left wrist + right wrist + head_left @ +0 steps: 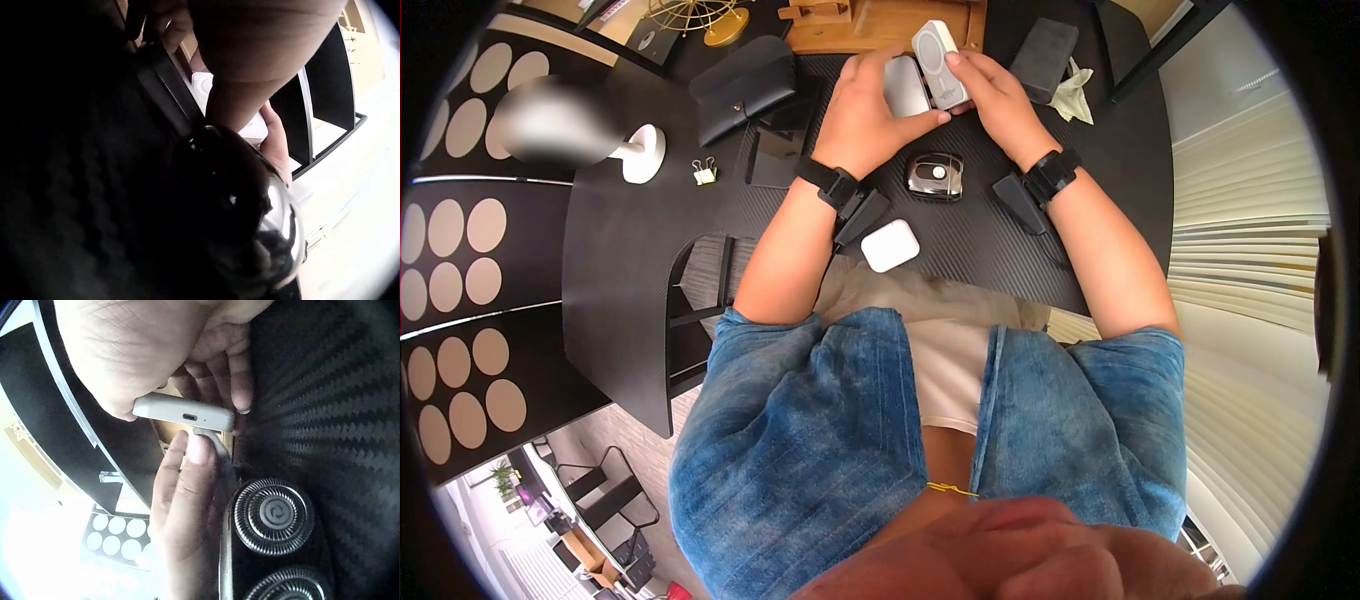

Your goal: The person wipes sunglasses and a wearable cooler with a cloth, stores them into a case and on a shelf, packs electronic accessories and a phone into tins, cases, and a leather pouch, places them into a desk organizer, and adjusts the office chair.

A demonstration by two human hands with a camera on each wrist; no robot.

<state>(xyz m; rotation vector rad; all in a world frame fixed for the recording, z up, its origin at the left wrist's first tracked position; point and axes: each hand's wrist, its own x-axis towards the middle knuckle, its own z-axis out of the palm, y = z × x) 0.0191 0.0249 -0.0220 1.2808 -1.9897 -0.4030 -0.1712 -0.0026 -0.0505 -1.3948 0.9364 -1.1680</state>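
In the head view my right hand (1003, 103) grips a white magnetic power bank (941, 72), tilted up, its ring-marked face showing. The right wrist view shows the charging port in the end of this power bank (187, 415). My left hand (868, 115) holds a flat, silver-grey, round-cornered thing (907, 88) close beside the power bank, fingers behind it and thumb along its near edge. Below the hands lies an electric shaver (935, 177); its round cutting heads (275, 511) show in the right wrist view. A white earbud case (890, 245) lies near the desk's front edge.
On the black desk (625, 255) are a black pouch (745, 88), a dark glossy slab (780, 150), a binder clip (705, 171) and a white round-based stand (643, 155). Behind are a gold ornament (725, 27), a wooden tray (880, 32), a dark box (1045, 60) and a pale cloth (1073, 92).
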